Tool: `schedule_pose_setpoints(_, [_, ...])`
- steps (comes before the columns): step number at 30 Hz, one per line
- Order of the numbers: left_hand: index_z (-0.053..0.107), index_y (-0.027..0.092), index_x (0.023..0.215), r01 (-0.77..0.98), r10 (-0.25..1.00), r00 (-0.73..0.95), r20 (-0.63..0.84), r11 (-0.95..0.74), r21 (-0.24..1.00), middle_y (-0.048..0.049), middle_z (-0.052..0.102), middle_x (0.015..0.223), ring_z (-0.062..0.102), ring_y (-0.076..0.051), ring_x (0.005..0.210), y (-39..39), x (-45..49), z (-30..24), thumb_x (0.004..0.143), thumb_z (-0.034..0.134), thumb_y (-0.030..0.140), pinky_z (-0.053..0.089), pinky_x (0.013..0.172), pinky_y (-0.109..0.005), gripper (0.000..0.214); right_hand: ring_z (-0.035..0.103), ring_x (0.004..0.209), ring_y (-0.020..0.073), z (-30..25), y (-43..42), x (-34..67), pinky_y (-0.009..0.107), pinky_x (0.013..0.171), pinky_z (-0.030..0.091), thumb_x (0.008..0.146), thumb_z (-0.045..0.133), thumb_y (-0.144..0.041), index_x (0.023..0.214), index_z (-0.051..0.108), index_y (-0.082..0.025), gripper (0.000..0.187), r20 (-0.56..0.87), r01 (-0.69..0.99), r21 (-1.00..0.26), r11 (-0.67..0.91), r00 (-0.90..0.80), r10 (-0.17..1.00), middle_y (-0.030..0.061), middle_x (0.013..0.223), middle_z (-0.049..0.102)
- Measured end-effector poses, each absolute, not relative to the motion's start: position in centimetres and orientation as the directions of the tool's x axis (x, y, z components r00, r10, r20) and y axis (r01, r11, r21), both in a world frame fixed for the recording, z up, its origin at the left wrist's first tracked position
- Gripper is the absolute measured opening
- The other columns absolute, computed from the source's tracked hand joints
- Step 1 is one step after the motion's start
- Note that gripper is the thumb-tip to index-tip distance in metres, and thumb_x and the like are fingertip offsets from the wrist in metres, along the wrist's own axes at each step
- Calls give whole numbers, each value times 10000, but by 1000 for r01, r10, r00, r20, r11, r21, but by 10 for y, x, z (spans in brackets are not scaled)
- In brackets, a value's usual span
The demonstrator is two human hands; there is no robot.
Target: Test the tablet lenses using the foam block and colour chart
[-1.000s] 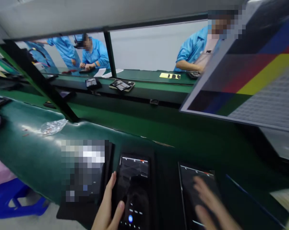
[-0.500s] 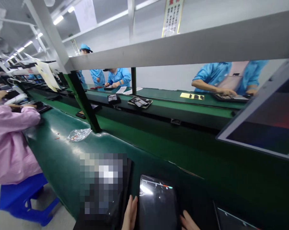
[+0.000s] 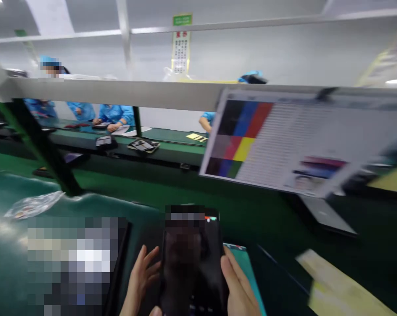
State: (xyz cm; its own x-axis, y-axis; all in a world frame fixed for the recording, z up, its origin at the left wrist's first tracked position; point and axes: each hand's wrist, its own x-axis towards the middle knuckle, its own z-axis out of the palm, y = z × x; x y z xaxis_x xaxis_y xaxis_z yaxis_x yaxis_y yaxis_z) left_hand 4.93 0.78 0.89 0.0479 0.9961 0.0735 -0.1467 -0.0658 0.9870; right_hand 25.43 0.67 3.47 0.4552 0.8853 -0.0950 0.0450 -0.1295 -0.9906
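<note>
A dark-screened tablet (image 3: pixel 208 259) is tilted up in front of me, with a small coloured strip at its top right. Its right edge lies in my right hand (image 3: pixel 240 285), thumb at the front edge and other fingers partly hidden. By the left edge, my left hand (image 3: pixel 139 281) has its fingers spread, with the thumb tip low near the tablet's corner. I cannot make out firm contact there. Behind my right hand, another device with a green screen (image 3: pixel 246 259) lies on the bench. Further left is a dark flat device (image 3: pixel 122 250), largely blurred out.
A hanging colour chart sheet (image 3: pixel 267 145) stands over the right side. Yellow paper (image 3: pixel 343 285) lies at lower right, a clear plastic bag (image 3: pixel 35 204) at left. A green post (image 3: pixel 43 145) rises from the bench (image 3: pixel 7 188). Co-workers in blue (image 3: pixel 114 115) sit across.
The view has swung right, bringing the chart and yellow paper into sight. The tablet, lying between my hands before, is now raised, with my right hand closed on its edge.
</note>
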Motion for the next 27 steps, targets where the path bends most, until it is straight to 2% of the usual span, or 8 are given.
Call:
schedule_pose_setpoints(2, [78,391,1689,-85,984,98,149,-141,986,-151,410,1677,530,-445,1441,7,77,34,951,545,695,445,1155,-698,924,568,1442,312,71,9,269,402,1142,562,977,620,-634,1370,719,-233,569,-60,-94,-996,-11,538,841,52,1487,653])
schedule_pose_setpoints(4, [149,367,1684,26,953,105,284,-288,957,-120,363,1710,402,-426,1538,7,104,64,947,645,590,396,1222,-649,916,601,1411,314,104,8,281,423,1152,549,963,645,-639,1329,731,-232,554,67,-157,-971,182,549,833,77,1457,680])
schedule_pose_setpoints(6, [171,361,1681,77,919,111,377,-386,919,-86,357,1717,356,-403,1568,5,127,90,941,699,487,391,1247,-603,917,664,1331,314,129,4,290,428,1078,598,945,675,-623,1343,698,-250,546,216,-152,-930,335,511,832,87,1404,714])
schedule_pose_setpoints(8, [171,375,1680,76,905,109,410,-419,905,-62,361,1715,358,-384,1570,2,142,108,944,704,412,431,1233,-567,909,722,1216,302,146,-1,296,411,975,641,944,709,-545,1388,631,-268,529,332,-112,-905,410,417,846,89,1341,735])
schedule_pose_setpoints(10, [171,374,1680,69,904,90,417,-424,903,-60,336,1724,340,-375,1580,-2,152,117,945,704,365,470,1208,-529,908,752,1065,261,156,-7,302,371,896,649,959,715,-435,1384,592,-270,472,424,-57,-885,462,308,851,79,1235,751])
schedule_pose_setpoints(13, [165,357,1684,87,898,60,437,-441,894,-74,315,1727,355,-349,1577,-9,157,120,942,709,311,478,1202,-468,921,723,927,200,163,-10,309,318,863,625,976,693,-342,1314,599,-261,360,500,4,-857,515,242,831,48,1093,738])
schedule_pose_setpoints(19, [177,298,1684,164,871,35,491,-489,856,-85,387,1671,353,-291,1578,-15,160,123,897,747,265,352,1277,-428,972,688,863,185,165,-8,315,312,819,618,955,688,-284,1286,577,-271,350,533,-13,-837,547,202,821,39,1058,705])
schedule_pose_setpoints(27, [197,278,1680,145,843,81,532,-538,831,-112,377,1687,499,-293,1482,-7,148,114,834,807,213,484,1184,-373,1045,674,819,175,163,-7,315,308,764,623,941,684,-228,1281,568,-279,363,587,-1,-803,596,174,791,30,1024,686])
